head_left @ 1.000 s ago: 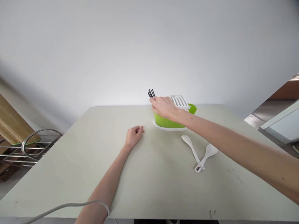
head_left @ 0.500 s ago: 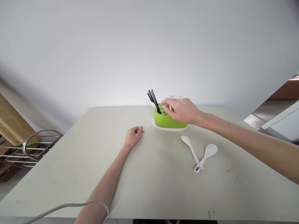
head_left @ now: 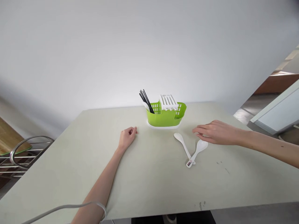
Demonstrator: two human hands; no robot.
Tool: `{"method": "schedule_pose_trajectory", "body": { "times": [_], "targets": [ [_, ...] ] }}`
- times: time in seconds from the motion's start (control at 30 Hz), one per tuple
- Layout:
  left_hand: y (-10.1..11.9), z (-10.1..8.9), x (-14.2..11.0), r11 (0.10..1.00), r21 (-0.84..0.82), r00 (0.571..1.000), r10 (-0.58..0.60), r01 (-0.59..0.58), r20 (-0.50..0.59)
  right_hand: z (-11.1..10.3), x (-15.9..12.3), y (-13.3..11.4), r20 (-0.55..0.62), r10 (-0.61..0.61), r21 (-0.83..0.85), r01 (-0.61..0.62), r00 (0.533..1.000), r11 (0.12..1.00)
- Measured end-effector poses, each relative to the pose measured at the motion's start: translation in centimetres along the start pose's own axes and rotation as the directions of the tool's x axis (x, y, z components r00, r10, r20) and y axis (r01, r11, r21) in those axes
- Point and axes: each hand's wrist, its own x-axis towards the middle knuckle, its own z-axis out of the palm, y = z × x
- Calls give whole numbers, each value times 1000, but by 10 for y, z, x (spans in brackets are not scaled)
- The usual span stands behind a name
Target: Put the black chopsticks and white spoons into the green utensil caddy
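Note:
A green cutlery holder (head_left: 166, 117) with a white base and a white slotted insert (head_left: 168, 101) stands at the far middle of the table (head_left: 149, 174). Black chopsticks (head_left: 146, 100) lean out of its left end. Two white spoons (head_left: 191, 150) lie crossed in front of it, handles toward me. My right hand (head_left: 213, 133) hovers palm down just above the right spoon's bowl, fingers stretched out and holding nothing. My left hand (head_left: 127, 137) rests on the table left of the holder, fingers curled in loosely.
A metal wire rack (head_left: 18, 154) stands off the table's left edge, with a wooden board behind it. A grey cable (head_left: 60, 207) runs across the near left corner. A pale counter edge (head_left: 275, 113) shows at the right. Small dark marks dot the table's right side.
My right hand let go of the chopsticks in the holder, then drew back to the right and down over the spoons. My left hand stayed put.

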Motion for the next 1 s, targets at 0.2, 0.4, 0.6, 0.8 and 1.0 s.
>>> {"method": "schedule_pose_trajectory", "body": {
  "times": [0.2, 0.4, 0.6, 0.8, 1.0],
  "targets": [
    [1, -1, -1, 1000, 9, 1000, 1, -1, -2, 6, -18, 16, 423, 333, 231, -456, 843, 860],
    [0, 0, -1, 1000, 3, 1000, 2, -2, 6, 24, -22, 13, 640, 257, 475, -636, 724, 608],
    [0, 0, -1, 999, 47, 1000, 18, -18, -4, 21, -19, 2, 635, 133, 620, -605, 761, 500],
    [0, 0, -2, 998, 59, 1000, 20, -20, 6, -15, 1, 8, 642, 38, 640, -562, 766, 524],
    [0, 0, -2, 997, 64, 999, 32, -32, 10, -63, 43, -5, 537, 41, 665, -453, 842, 594]
  ]
}}
